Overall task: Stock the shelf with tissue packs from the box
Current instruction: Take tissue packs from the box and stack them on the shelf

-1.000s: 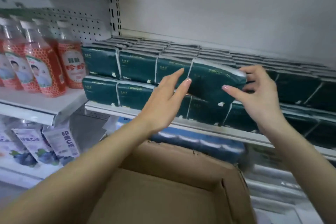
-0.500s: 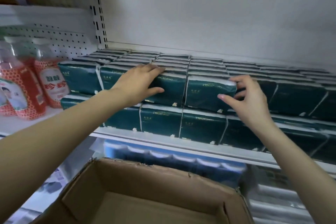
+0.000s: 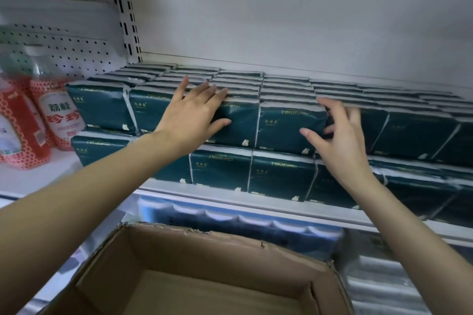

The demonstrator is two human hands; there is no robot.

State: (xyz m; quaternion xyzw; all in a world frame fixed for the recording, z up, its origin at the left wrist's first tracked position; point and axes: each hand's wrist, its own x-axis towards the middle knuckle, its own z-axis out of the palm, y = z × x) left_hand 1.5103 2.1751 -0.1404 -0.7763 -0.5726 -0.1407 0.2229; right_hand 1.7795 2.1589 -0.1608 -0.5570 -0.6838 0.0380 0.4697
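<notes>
Dark green tissue packs fill the white shelf (image 3: 230, 199) in two stacked rows. One pack (image 3: 286, 126) stands in the upper front row, level with its neighbours. My right hand (image 3: 340, 135) is at its right end, thumb on its front face and fingers curled behind its right edge. My left hand (image 3: 194, 115) lies flat with straight fingers on the top and front of the pack (image 3: 238, 122) to the left. The brown cardboard box (image 3: 230, 250) sits open below, near me; no packs show in the part I see.
Red-labelled bottles (image 3: 58, 115) stand on the neighbouring shelf at left, before a pegboard back panel (image 3: 64, 46). Blue and white packs (image 3: 243, 227) fill the shelf underneath. A white back wall rises above the green rows.
The pack that both hands carried in front of the shelf now stands in the upper front row. My left hand moved onto the neighbouring pack; my right stayed at the placed pack's right end.
</notes>
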